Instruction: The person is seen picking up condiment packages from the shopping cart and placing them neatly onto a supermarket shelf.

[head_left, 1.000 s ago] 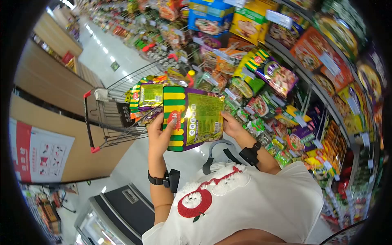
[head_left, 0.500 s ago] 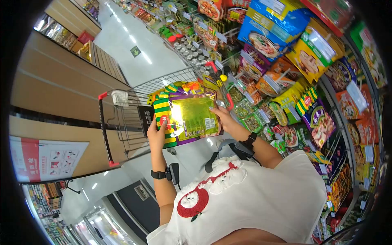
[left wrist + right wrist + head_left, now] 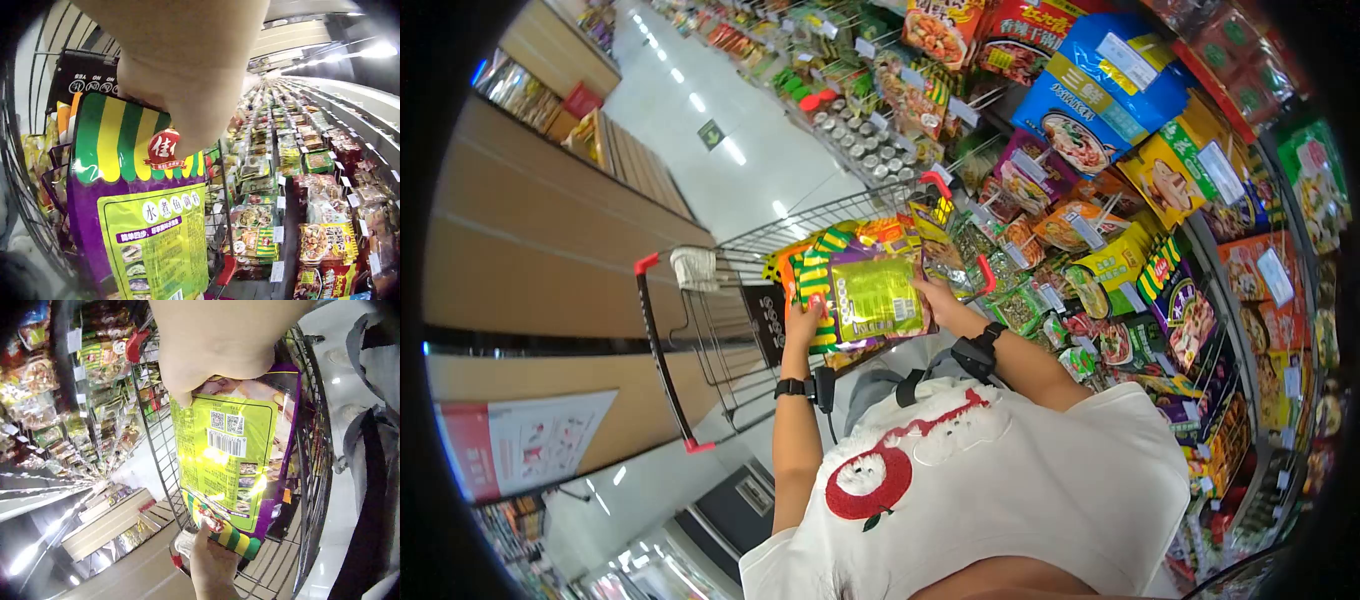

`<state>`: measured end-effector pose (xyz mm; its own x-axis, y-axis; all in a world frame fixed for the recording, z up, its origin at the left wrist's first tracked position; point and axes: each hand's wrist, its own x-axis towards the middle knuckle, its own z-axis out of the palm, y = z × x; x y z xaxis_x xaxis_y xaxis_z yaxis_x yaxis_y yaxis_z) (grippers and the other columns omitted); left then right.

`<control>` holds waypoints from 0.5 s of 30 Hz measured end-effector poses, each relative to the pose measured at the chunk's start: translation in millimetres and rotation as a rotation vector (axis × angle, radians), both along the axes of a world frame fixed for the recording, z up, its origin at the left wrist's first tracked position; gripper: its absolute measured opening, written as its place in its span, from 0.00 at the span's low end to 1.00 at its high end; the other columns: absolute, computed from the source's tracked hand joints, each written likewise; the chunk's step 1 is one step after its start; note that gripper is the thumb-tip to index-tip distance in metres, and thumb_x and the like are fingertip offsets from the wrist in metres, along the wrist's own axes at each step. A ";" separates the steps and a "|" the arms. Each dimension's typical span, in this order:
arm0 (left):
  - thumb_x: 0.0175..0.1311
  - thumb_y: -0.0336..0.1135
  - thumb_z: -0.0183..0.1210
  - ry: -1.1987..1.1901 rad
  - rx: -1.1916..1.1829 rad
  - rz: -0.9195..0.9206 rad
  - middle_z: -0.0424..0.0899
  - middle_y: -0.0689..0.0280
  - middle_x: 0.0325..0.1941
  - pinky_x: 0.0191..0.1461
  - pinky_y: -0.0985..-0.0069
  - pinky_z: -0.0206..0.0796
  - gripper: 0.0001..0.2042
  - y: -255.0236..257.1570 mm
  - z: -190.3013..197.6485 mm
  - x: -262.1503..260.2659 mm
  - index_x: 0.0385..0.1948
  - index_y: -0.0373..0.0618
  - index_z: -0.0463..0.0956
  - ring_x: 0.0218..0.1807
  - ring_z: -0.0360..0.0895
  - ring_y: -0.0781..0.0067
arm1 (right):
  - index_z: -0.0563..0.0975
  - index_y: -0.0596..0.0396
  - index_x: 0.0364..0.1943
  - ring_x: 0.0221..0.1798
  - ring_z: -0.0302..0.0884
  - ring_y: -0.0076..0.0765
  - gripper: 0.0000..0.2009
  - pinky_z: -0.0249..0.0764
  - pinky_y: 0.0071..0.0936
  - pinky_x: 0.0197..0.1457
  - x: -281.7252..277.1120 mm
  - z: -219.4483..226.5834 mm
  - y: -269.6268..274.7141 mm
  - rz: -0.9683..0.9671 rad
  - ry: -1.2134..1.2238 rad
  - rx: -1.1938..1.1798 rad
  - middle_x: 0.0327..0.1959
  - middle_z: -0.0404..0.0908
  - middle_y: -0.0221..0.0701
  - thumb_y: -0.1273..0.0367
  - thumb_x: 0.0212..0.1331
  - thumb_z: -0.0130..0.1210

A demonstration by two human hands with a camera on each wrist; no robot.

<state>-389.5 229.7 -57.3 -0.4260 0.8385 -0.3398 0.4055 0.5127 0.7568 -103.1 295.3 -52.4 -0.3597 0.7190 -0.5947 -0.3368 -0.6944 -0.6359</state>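
Both hands hold a flat seasoning packet (image 3: pixel 875 298), purple with a green-and-yellow striped end and a lime back panel of printed text. The left hand (image 3: pixel 803 322) grips the striped end, its thumb on top near the red logo. At the opposite end, the right hand (image 3: pixel 937 300) pinches the edge, close to the barcode seen in the right wrist view. The packet overlaps several bright packets (image 3: pixel 832 242) lying in a wire shopping cart (image 3: pixel 662 355). In the left wrist view the striped end of the packet (image 3: pixel 150 206) shows beneath the left hand.
Shelves of hanging packets line the right side, with a large blue packet (image 3: pixel 1065 110) and a yellow one (image 3: pixel 1165 165) near the cart. Jars with silver lids (image 3: pixel 870 145) stand beyond. A wood-toned panel (image 3: pixel 530 230) runs along the left, beside a pale aisle floor (image 3: pixel 665 110).
The packet has gone from in front of the chest to lower and farther out, over the cart's contents. Both hands keep their hold on it. The head view has shifted, bringing the cart nearer.
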 end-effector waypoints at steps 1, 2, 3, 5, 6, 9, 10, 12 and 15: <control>0.49 0.45 0.56 -0.026 -0.053 -0.017 0.78 0.54 0.34 0.40 0.69 0.64 0.20 3.6 -4.0 -5.9 0.36 0.37 0.73 0.37 0.75 0.60 | 0.69 0.56 0.45 0.37 0.75 0.28 0.14 0.72 0.26 0.38 -2.4 4.7 -0.9 -0.013 -0.044 0.013 0.37 0.76 0.32 0.70 0.54 0.50; 0.49 0.45 0.56 -0.051 -0.094 -0.033 0.77 0.54 0.35 0.40 0.69 0.64 0.20 6.3 -9.3 -10.5 0.37 0.36 0.72 0.38 0.75 0.61 | 0.69 0.56 0.45 0.36 0.74 0.28 0.14 0.71 0.25 0.37 -5.2 8.3 -2.4 -0.025 -0.086 0.023 0.37 0.76 0.31 0.70 0.54 0.50; 0.50 0.45 0.56 -0.050 -0.126 -0.050 0.77 0.54 0.36 0.40 0.69 0.64 0.21 8.4 -10.0 -13.6 0.38 0.35 0.72 0.39 0.75 0.62 | 0.69 0.56 0.45 0.35 0.74 0.28 0.14 0.71 0.24 0.36 -7.4 6.7 -4.5 -0.035 -0.128 0.028 0.36 0.76 0.31 0.70 0.54 0.50; 0.50 0.45 0.55 -0.037 -0.149 -0.063 0.75 0.52 0.38 0.41 0.68 0.63 0.23 9.2 -15.3 -16.9 0.41 0.33 0.70 0.40 0.74 0.62 | 0.70 0.56 0.43 0.32 0.73 0.25 0.13 0.69 0.23 0.33 -13.3 -8.4 -8.0 -0.056 -0.163 0.099 0.34 0.76 0.30 0.68 0.53 0.51; 0.50 0.46 0.55 -0.022 -0.131 -0.061 0.75 0.51 0.39 0.41 0.68 0.63 0.24 8.2 -15.1 -15.2 0.42 0.32 0.69 0.40 0.73 0.61 | 0.71 0.57 0.41 0.31 0.73 0.25 0.12 0.69 0.23 0.32 -21.1 -9.8 -10.7 -0.120 -0.176 0.152 0.32 0.75 0.30 0.67 0.53 0.51; 0.48 0.46 0.57 -0.061 -0.169 -0.088 0.74 0.49 0.40 0.43 0.68 0.63 0.29 5.1 -10.5 -13.8 0.46 0.31 0.64 0.42 0.73 0.58 | 0.70 0.59 0.42 0.32 0.72 0.24 0.17 0.68 0.23 0.33 -30.4 -12.7 -11.6 -0.148 -0.381 0.232 0.33 0.75 0.31 0.62 0.52 0.54; 0.47 0.46 0.57 -0.078 -0.171 -0.093 0.73 0.48 0.41 0.43 0.68 0.63 0.31 3.8 -6.1 -13.3 0.48 0.31 0.62 0.42 0.72 0.57 | 0.70 0.59 0.44 0.33 0.72 0.25 0.20 0.68 0.23 0.34 -32.5 -15.4 -12.8 -0.139 -0.467 0.276 0.33 0.75 0.31 0.60 0.51 0.54; 0.46 0.44 0.58 -0.100 -0.141 -0.089 0.72 0.47 0.45 0.48 0.68 0.62 0.32 2.3 -6.9 -15.1 0.50 0.30 0.60 0.47 0.71 0.56 | 0.67 0.58 0.48 0.35 0.72 0.29 0.27 0.68 0.25 0.37 -28.6 -54.4 -6.8 -0.134 -0.709 0.308 0.35 0.75 0.34 0.53 0.49 0.54; 0.45 0.43 0.60 0.131 -0.071 -0.103 0.58 0.44 0.57 0.59 0.67 0.51 0.36 4.4 9.6 -4.6 0.54 0.31 0.53 0.59 0.58 0.49 | 0.63 0.57 0.53 0.46 0.71 0.44 0.36 0.67 0.33 0.47 -23.8 -47.0 -6.6 -0.090 -0.958 0.239 0.43 0.73 0.45 0.46 0.44 0.54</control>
<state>-394.2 234.0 -47.8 -0.3838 0.8559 -0.3465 0.5513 0.5134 0.6576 -126.9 288.7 -99.4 0.2588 0.8591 -0.4415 0.3477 -0.5093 -0.7872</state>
